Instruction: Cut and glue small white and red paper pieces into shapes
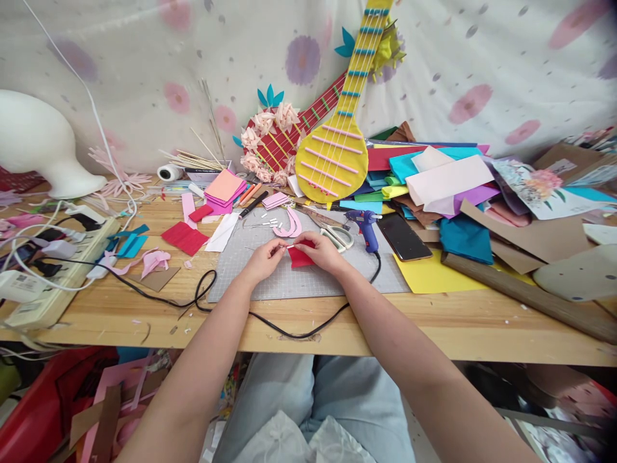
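Observation:
Over the grey cutting mat [270, 283], both my hands meet at a small piece of red paper [301, 257]. My right hand [318, 253] grips its upper edge between thumb and fingers. My left hand [267, 259] pinches at the paper's upper left corner, where a small white bit shows between the hands. Just beyond lie a pink curved paper strip [292, 224] and several small white pieces. White-handled scissors [340, 236] rest right of my right hand, and a blue hot glue gun [367, 228] stands behind them.
A black cord [299, 335] loops across the table front. Left are red crepe paper [186, 238] and a power strip [62, 273]. Right are a phone [403, 236], yellow paper [434, 273] and heaped coloured sheets. A yellow paper lute [332, 157] and a red one lean at the back.

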### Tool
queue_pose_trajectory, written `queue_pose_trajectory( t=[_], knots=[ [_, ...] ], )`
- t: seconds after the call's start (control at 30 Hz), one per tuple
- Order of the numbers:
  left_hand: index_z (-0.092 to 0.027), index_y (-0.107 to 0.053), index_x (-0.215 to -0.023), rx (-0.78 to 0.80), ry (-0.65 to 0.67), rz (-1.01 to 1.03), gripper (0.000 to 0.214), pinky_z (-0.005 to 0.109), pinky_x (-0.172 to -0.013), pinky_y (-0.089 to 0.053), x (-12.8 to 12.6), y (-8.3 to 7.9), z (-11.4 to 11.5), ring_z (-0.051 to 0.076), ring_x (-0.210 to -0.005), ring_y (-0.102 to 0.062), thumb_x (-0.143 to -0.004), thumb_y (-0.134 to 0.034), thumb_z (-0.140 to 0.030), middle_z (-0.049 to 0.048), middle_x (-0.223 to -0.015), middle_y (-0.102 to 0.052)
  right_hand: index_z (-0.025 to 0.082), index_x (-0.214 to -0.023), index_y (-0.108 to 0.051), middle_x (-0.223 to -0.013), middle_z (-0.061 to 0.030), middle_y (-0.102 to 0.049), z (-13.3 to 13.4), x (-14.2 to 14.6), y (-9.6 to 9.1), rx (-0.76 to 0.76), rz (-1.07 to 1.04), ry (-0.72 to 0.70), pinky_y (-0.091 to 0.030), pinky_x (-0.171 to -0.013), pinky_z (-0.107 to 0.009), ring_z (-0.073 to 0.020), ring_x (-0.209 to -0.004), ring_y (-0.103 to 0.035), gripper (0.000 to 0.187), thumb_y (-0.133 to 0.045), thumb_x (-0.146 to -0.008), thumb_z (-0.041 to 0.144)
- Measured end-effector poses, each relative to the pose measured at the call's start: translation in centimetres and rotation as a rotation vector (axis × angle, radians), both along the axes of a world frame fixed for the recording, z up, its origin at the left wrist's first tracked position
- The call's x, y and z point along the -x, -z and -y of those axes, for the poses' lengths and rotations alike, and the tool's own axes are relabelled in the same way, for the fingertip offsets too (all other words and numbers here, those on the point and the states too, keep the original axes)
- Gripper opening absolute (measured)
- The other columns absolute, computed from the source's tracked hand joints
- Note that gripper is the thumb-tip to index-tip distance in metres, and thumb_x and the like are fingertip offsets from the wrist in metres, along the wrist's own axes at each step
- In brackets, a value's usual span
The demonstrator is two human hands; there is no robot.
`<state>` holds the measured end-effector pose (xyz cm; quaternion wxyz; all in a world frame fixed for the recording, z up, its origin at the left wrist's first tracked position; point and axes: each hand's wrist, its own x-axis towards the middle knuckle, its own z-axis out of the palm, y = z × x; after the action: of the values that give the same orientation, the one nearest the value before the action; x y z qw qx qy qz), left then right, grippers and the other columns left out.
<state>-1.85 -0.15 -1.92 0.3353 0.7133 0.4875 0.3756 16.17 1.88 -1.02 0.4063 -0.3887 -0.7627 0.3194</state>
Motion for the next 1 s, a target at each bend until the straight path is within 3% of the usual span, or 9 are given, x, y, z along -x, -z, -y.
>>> queue_pose_trajectory(
  t=[0.2, 0.3, 0.37, 0.43, 0.5, 0.63, 1.0],
  knots=[
    [-0.018, -0.062, -0.098, 0.118, -0.021, 0.096, 0.029, 0.021, -0.048, -0.038, -0.1, -1.0, 0.3, 0.01, -0.056, -0.049, -0.076, -0.046, -0.028, 0.0005, -0.068, -0.056, 0.02, -0.077, -0.061, -0.082, -0.0019, -0.062, -0.2, -0.1, 0.1, -0.035, -0.003, 0.008, -0.04, -0.078, -0.03, -0.0155, -0.081, -0.055, 0.009, -0.053, -0.076, 0.024],
    [-0.017, -0.066, -0.093, 0.018, -0.102, 0.106, 0.027, 0.022, -0.057, -0.045, -0.1, -1.9, -0.2, 0.014, -0.078, -0.056, -0.076, -0.047, -0.028, 0.0065, -0.093, -0.061, 0.02, -0.077, -0.061, -0.082, -0.0017, -0.062, -0.2, -0.1, 0.0, -0.026, -0.016, 0.0, -0.04, -0.078, -0.03, -0.0154, -0.081, -0.055, 0.009, -0.053, -0.076, 0.023],
    [-0.017, -0.068, -0.084, -0.035, -0.148, 0.046, 0.025, 0.025, -0.066, -0.046, -0.2, -2.5, -0.8, 0.016, -0.086, -0.056, -0.075, -0.049, -0.03, 0.0068, -0.095, -0.063, 0.02, -0.077, -0.062, -0.082, -0.0017, -0.062, -0.1, -0.1, -0.1, -0.016, -0.026, -0.024, -0.04, -0.079, -0.03, -0.0151, -0.081, -0.056, 0.009, -0.054, -0.075, 0.023],
    [-0.016, -0.068, -0.075, 0.062, -0.103, -0.012, 0.021, 0.026, -0.067, -0.045, -0.2, -3.1, -1.3, 0.015, -0.077, -0.057, -0.072, -0.053, -0.031, 0.0046, -0.079, -0.065, 0.02, -0.077, -0.062, -0.082, -0.0017, -0.063, 0.0, 0.0, -0.3, 0.003, -0.039, -0.051, -0.041, -0.08, -0.03, -0.0148, -0.081, -0.056, 0.009, -0.054, -0.075, 0.023],
    [-0.015, -0.067, -0.069, 0.254, 0.008, 0.003, 0.02, 0.026, -0.064, -0.045, -0.2, -3.7, -1.7, 0.013, -0.064, -0.055, -0.069, -0.057, -0.032, 0.0019, -0.065, -0.063, 0.019, -0.076, -0.062, -0.082, -0.0018, -0.063, 0.2, 0.1, -0.4, 0.025, -0.053, -0.072, -0.041, -0.079, -0.03, -0.0145, -0.081, -0.056, 0.008, -0.056, -0.074, 0.024],
    [-0.015, -0.069, -0.068, 0.52, 0.106, 0.1, 0.017, 0.025, -0.059, -0.044, 0.0, -4.7, -1.9, 0.009, -0.054, -0.053, -0.062, -0.066, -0.031, 0.0014, -0.062, -0.063, 0.019, -0.075, -0.063, -0.08, -0.0018, -0.064, 0.3, 0.2, -0.6, 0.057, -0.061, -0.092, -0.041, -0.077, -0.03, -0.0143, -0.078, -0.057, 0.008, -0.056, -0.073, 0.023],
    [-0.017, -0.071, -0.064, 0.578, 0.208, 0.148, 0.013, 0.028, -0.054, -0.049, 0.3, -5.0, -2.1, 0.014, -0.052, -0.059, -0.055, -0.073, -0.027, 0.0057, -0.059, -0.066, 0.019, -0.076, -0.062, -0.08, -0.0013, -0.063, 0.4, 0.2, -0.8, 0.09, -0.041, -0.09, -0.041, -0.074, -0.029, -0.0137, -0.076, -0.056, 0.009, -0.055, -0.073, 0.023]
  ],
)
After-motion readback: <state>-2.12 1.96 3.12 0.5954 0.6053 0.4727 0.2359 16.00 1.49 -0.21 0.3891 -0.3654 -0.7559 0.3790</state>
